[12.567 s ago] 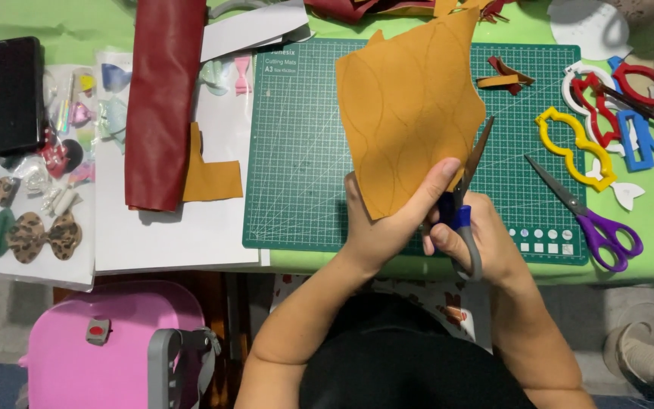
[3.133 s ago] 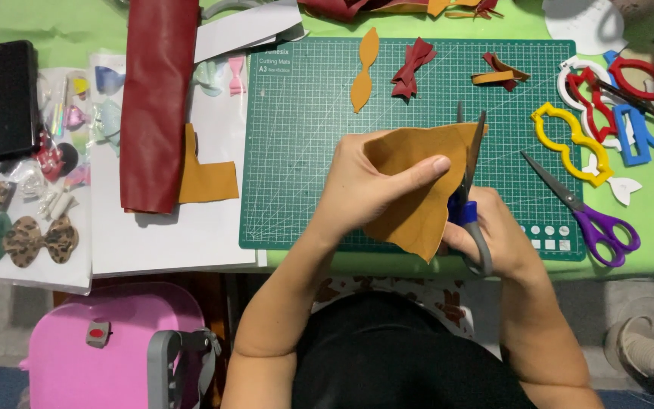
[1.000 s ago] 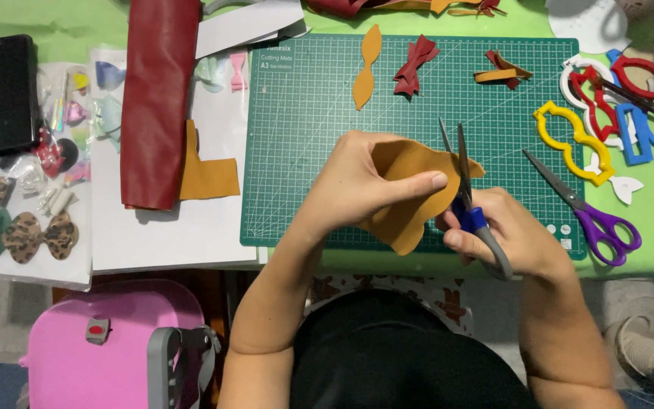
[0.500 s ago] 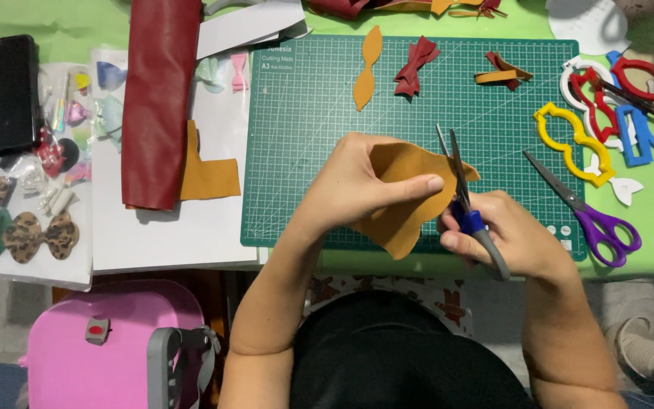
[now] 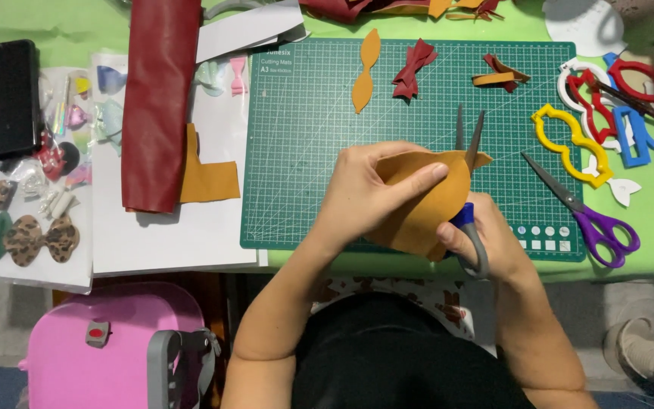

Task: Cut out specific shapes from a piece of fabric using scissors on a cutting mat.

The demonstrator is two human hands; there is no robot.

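Mustard-yellow faux-leather piece pinched by left hand | right hand grips blue-handled scissors, blades open | risk: fingertips near blades; sheet may slip, cut wanders

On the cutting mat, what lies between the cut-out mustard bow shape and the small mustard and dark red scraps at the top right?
In the head view, a folded dark red bow piece lies between the mustard bow shape and the scraps on the green mat.

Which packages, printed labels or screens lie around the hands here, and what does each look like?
Phone: far left, black rectangle, dark screen.
Clear packets: beside the phone, see-through, holding small pastel bows.
Cutting mat: centre, under both hands, green with a white grid and a small white printed label in its top left corner.
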